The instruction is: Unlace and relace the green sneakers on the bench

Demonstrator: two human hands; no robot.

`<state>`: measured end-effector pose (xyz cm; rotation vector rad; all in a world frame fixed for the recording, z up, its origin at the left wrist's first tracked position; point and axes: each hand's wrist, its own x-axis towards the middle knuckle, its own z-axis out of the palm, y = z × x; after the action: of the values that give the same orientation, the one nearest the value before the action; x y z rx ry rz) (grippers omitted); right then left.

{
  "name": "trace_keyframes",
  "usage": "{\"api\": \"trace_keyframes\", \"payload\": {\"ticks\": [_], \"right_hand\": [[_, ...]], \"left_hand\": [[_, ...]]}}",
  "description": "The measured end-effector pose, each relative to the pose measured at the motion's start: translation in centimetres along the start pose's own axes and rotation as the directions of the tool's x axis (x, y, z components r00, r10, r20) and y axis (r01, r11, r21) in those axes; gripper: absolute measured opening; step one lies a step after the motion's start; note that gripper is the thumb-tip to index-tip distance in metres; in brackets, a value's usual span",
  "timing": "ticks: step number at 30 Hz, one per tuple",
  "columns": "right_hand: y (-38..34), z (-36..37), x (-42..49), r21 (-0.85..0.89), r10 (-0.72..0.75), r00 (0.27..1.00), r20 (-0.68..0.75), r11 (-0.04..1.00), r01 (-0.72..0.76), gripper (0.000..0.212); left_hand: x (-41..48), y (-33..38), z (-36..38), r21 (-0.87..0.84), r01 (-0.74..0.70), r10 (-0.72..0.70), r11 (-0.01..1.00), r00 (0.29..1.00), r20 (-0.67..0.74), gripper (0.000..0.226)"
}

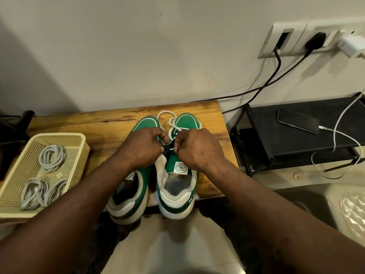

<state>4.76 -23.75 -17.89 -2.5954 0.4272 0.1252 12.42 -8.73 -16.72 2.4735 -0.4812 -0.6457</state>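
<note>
1. The right sneaker (174,165), green with white trim, stands on the wooden bench (98,123) with its toe toward the far wall and its heel overhanging the near edge.
2. The right hand (199,149) is clenched over the sneaker's throat, thumb and finger pinching the tip of the white lace (171,123).
3. The left hand (142,149) has its fingers curled and grips the dark eyelet edge on the left side of that sneaker, just beside the lace tip.
4. The loose length of the lace lies in loops over and beyond the toe at the far end.
5. The left sneaker (143,186) stands just beside it, parallel, partly hidden under the left forearm.
6. At the left end of the bench sits a cream perforated basket (59,135) holding coiled grey cords (52,157).
7. To the right of the bench stands a black rack (296,143) with a phone (298,120) lying on top, a white cable (325,128) plugged into it.
8. On the far wall, upper right, a socket panel (292,42) carries black cables (278,62) and a white charger (348,45).
</note>
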Motion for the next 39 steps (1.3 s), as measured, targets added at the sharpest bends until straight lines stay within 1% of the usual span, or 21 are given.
{"api": "trace_keyframes", "payload": {"ticks": [5,8,10,14,17,19,22,26,30,31,33,36,39], "right_hand": [[-0.1,1.0,0.0,0.102,0.074,0.996,-0.057,0.992,-0.068,0.013],[-0.1,1.4,-0.1,0.105,0.094,0.991,-0.1,0.991,-0.083,0.012],[-0.2,1.6,-0.2,0.098,0.095,0.989,-0.112,0.992,-0.084,0.011],[0.0,1.9,0.1,0.081,0.06,0.998,-0.03,0.995,-0.057,0.01],[0.3,2.1,0.3,0.096,0.073,0.997,-0.03,0.993,-0.07,0.006],[0.3,2.3,0.4,0.122,0.08,0.996,-0.039,0.99,-0.074,0.007],[0.4,2.5,0.6,0.18,0.085,0.996,-0.022,0.981,-0.079,0.01],[0.8,2.6,0.7,0.243,0.088,0.996,-0.01,0.966,-0.083,0.009],[0.8,3.0,0.6,0.237,0.1,0.995,-0.008,0.967,-0.095,0.008],[0.8,3.1,0.6,0.243,0.103,0.995,-0.006,0.965,-0.098,0.007],[0.8,3.3,0.6,0.271,0.114,0.993,-0.002,0.956,-0.109,0.007],[0.8,3.4,0.6,0.306,0.133,0.991,0.003,0.944,-0.127,0.01],[0.9,3.4,0.7,0.318,0.135,0.991,0.003,0.939,-0.129,0.014]], "left_hand": [[0.1,0.0,0.0,-0.02,-0.006,0.006,1.0,1.0,-0.004,0.026],[0.1,-0.2,-0.1,-0.024,-0.004,0.004,1.0,1.0,-0.003,0.025],[0.2,-0.3,-0.2,-0.065,0.008,-0.008,0.998,1.0,0.001,0.023],[0.2,-0.7,-0.4,-0.207,0.043,-0.037,0.977,0.999,0.033,0.015],[0.3,-0.9,-0.4,-0.338,0.084,-0.068,0.937,0.996,0.058,0.018],[0.5,-0.9,-0.3,-0.39,0.111,-0.087,0.914,0.993,0.08,0.014],[0.7,-0.8,-0.2,-0.413,0.157,-0.123,0.897,0.987,0.107,0.008],[1.1,-0.8,-0.2,-0.447,0.227,-0.182,0.865,0.973,0.143,0.017],[1.2,-0.9,0.0,-0.421,0.201,-0.162,0.885,0.978,0.128,0.004],[1.3,-1.0,0.1,-0.434,0.193,-0.152,0.88,0.98,0.129,0.009],[1.4,-1.3,0.0,-0.48,0.208,-0.14,0.852,0.975,0.173,0.014],[1.2,-1.6,-0.3,-0.549,0.255,-0.137,0.796,0.959,0.247,0.013],[1.0,-1.6,-0.5,-0.594,0.268,-0.132,0.759,0.956,0.262,0.015]]}}
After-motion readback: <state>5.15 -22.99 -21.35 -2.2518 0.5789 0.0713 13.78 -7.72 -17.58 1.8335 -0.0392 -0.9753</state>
